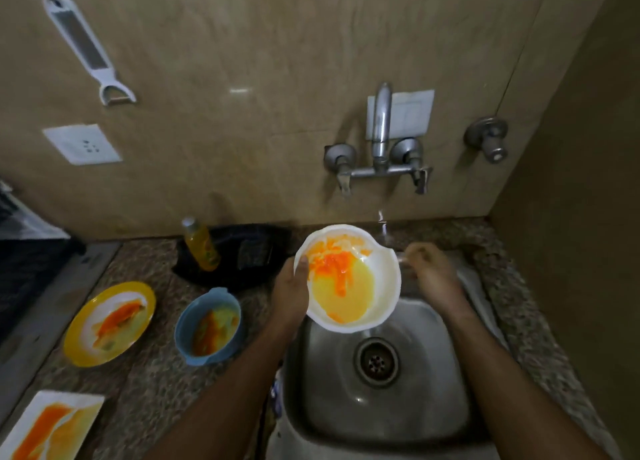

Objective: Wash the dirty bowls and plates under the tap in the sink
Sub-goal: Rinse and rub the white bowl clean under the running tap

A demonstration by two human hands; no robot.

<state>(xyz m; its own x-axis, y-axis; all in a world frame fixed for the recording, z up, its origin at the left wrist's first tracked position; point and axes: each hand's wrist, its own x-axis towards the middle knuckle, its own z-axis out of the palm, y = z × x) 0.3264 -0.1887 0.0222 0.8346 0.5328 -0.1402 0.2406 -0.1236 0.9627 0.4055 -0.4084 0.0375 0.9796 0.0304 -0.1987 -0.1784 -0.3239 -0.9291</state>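
Progress on the washing is at an early stage, judged from the items in view. The left hand [292, 286] grips the white bowl [348, 277] at its left rim, thumb over the edge, and holds it tilted above the back of the sink [426, 421]. The bowl carries orange and yellow residue across its inside; no part of it appears rinsed. A thin stream of water [382, 229] falls from the tap [381, 130] just beyond the bowl's far right rim, so the water is running but looks to land beside the bowl, not in it. The right hand [431, 269] is beside the bowl, under or near the stream; it is blurred, and whether its fingers are curled or straight cannot be told. It appears to hold nothing.

Outstanding items, all on the counter left of the sink and all soiled: a blue bowl [207, 326], a yellow plate [109, 322] and a white rectangular plate [52, 425] at the lower left edge. No clean dish is visible anywhere. A bottle of yellow liquid [201, 244] stands behind the blue bowl, untouched; its contents cannot be confirmed.

Assessment: one of four dishes in hand, none finished.
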